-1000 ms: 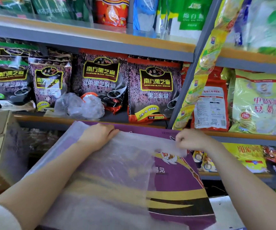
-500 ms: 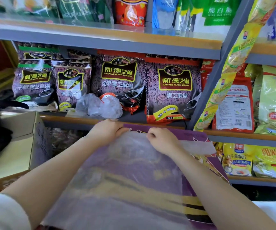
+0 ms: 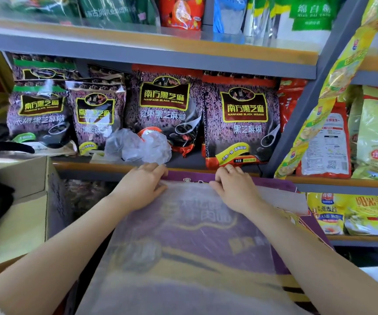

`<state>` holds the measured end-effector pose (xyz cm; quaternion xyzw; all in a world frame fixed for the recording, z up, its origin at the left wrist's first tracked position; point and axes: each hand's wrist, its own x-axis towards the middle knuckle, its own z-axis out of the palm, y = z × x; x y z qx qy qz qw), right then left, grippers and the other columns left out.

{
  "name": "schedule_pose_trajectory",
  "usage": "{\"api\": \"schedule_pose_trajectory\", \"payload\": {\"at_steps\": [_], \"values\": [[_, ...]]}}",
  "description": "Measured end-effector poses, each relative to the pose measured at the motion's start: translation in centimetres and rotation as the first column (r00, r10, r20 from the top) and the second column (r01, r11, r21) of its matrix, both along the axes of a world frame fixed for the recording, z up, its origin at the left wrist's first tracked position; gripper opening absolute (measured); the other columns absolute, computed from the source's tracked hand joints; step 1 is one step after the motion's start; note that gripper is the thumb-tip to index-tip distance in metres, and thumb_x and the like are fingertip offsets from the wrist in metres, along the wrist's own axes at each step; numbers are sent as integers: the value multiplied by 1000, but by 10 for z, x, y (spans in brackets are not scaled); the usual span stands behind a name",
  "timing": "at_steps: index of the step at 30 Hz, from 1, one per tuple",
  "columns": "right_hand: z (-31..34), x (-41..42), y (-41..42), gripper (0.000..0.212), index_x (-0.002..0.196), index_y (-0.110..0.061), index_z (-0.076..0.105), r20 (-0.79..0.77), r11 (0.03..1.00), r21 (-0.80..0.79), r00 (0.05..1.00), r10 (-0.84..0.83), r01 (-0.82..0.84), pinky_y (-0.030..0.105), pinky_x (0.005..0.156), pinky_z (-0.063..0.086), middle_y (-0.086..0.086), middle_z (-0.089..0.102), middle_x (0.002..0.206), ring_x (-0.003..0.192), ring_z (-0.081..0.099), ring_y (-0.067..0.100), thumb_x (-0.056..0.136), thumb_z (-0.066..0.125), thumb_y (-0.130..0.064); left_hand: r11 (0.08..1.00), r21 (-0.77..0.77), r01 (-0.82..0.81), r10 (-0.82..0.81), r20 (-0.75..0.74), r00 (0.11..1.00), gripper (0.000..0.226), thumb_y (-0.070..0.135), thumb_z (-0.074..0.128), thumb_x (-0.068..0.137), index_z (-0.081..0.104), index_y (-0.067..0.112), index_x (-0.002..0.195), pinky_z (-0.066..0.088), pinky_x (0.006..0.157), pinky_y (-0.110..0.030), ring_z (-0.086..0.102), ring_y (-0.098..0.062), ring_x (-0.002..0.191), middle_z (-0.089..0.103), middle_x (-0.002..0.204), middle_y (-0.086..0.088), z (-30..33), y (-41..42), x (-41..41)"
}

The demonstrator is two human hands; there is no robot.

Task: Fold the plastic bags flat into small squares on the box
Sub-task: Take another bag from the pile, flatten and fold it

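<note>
A translucent plastic bag (image 3: 190, 242) lies spread across the purple printed box (image 3: 274, 185) in the lower centre of the frame, its far edge just short of the box's far rim, a single-layer flap running out to the right. Our left hand (image 3: 141, 189) rests palm-down on the bag's far left corner, fingers fairly straight and close together, pressing the film flat. Our right hand (image 3: 233, 189) sits at the far edge near centre, fingers curled; it seems to pinch the edge, though the grip itself is hidden under the knuckles. In the middle of the frame, on the shelf just beyond the box, a crumpled clear bag (image 3: 138, 146) waits in front of black sesame packets (image 3: 240, 119). We judge the film very light, limp and slippery: it will slide and spring open, so we should take it at the edges and corners and press each crease down.
</note>
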<state>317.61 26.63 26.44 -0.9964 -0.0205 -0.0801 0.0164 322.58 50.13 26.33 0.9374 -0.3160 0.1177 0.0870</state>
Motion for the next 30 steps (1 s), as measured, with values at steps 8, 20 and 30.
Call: {"api": "schedule_pose_trajectory", "payload": {"at_steps": [8, 20, 30], "values": [[8, -5, 7, 46, 100, -12, 49, -121, 993, -87, 990, 67, -78, 36, 68, 39, 7, 62, 92, 91, 58, 31, 89, 45, -57, 987, -24, 162, -160, 66, 985, 55, 40, 26, 93, 64, 2, 106, 48, 89, -32, 64, -29, 99, 64, 111, -15, -31, -17, -45], [40, 42, -11, 32, 124, -13, 46, -33, 929, -368, 998, -57, 40, 41, 105, 27, 9, 51, 130, 124, 42, 27, 97, 40, -29, 989, 138, -56, 92, -275, 957, 135, 90, -14, 38, -4, 10, 147, -1, 115, -37, -8, -24, 143, -9, 155, -11, -22, -43, -35], [-18, 20, 9, 66, 150, -22, -1, -288, 996, 34, 955, -72, 85, 36, 118, 0, -1, -5, 159, 146, -3, 15, 95, 11, -56, 976, 180, -126, 159, -185, 970, 136, 84, -31, 41, 13, 10, 146, 9, 115, -37, 9, -27, 142, 10, 155, -10, -20, -34, -31]]}}
